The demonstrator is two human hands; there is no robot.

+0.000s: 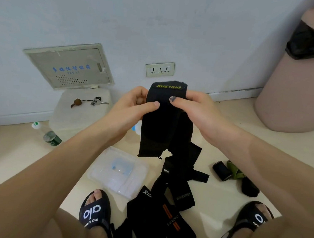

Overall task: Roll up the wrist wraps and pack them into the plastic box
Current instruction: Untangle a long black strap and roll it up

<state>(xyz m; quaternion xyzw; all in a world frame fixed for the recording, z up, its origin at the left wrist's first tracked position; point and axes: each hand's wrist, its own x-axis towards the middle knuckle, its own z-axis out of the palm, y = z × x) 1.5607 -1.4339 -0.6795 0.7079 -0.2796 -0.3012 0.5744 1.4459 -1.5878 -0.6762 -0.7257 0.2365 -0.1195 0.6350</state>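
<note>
Head view looks down past two sandals (95, 212) to a heap of black wraps (161, 219) on the floor between the feet. Just beyond lies a clear plastic lid (100, 172), with rolled wraps (221, 169) off to the right. Higher up, the left hand (132, 108) and right hand (197, 108) pinch the top of a black wrist wrap (163, 123), which hangs down between them. Behind the left hand stands the plastic box (72, 116) with keys (96, 101) on it, a bottle (47, 133) beside it, a pink bin (292, 87) at the far right.
</note>
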